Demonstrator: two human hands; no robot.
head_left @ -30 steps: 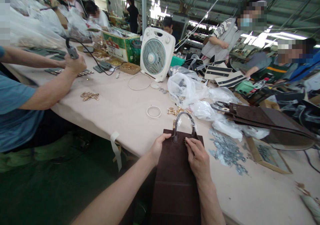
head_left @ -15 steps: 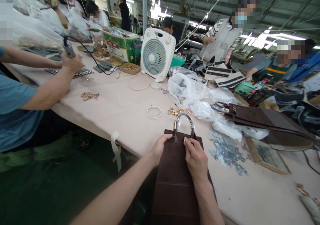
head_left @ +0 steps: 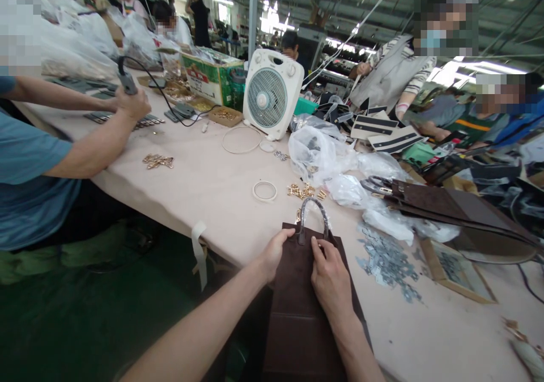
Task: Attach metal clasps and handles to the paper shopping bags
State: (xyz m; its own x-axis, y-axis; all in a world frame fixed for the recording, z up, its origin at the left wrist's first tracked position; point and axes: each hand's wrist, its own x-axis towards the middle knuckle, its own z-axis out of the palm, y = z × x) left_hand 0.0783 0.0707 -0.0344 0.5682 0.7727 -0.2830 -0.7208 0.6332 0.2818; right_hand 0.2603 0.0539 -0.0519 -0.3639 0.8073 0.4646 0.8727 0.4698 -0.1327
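A dark brown handbag [head_left: 293,297] stands upright against the table's near edge. Its rounded handle [head_left: 313,202] is wrapped in clear film, and a gold metal fitting [head_left: 298,216] shows beside the handle's left leg. My left hand [head_left: 273,255] grips the bag's upper left edge, thumb on the front panel and the other fingers hidden. On the front, just below the handle's right leg, rests my right hand [head_left: 332,274]; its index fingertip presses the panel and the other fingers are bent. A tiny glint shows between those fingers, too small to name.
Gold fittings [head_left: 302,190] and a white tape roll [head_left: 264,191] lie beyond the bag. Grey metal plates [head_left: 386,257] spread to the right, near a shallow box [head_left: 457,271] and more brown bags [head_left: 446,203]. A fan [head_left: 272,96] stands behind. A co-worker's hand [head_left: 134,103] holds a tool at left.
My right index finger has straightened onto the panel, where fingertips pinched a small shiny piece before. My left hand keeps its grip. The view has shifted slightly.
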